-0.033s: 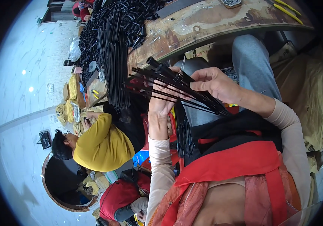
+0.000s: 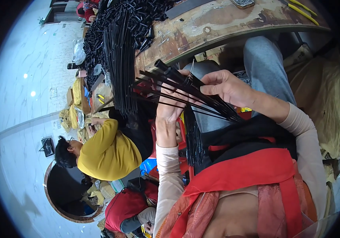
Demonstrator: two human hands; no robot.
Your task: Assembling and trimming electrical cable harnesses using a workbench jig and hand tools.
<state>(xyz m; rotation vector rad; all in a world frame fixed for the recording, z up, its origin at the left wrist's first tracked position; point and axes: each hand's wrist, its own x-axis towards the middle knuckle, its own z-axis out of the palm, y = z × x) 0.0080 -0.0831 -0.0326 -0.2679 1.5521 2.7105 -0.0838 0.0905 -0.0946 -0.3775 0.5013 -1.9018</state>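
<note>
My left hand (image 2: 170, 105) is closed around a bundle of thin black rods (image 2: 213, 104), which fan out loosely to the left. Among them is a thicker black tube (image 2: 161, 64) with an open end. A thin metal wire (image 2: 192, 66) sticks up from a dark collar on the bundle. My right hand (image 2: 230, 90) comes in from the right, its thumb and fingers pinched on the bundle just beside that collar. Whether it also grips the wire is hidden. More thin black rods (image 2: 194, 142) hang below the left hand, over my lap.
A worn wooden table (image 2: 225, 23) stands ahead, bearing a heap of small black parts (image 2: 140, 33), a long bunch of black rods (image 2: 118, 67) and yellow-handled pliers (image 2: 303, 12). At the left sit a person in yellow (image 2: 110, 154) and another in red (image 2: 128, 210).
</note>
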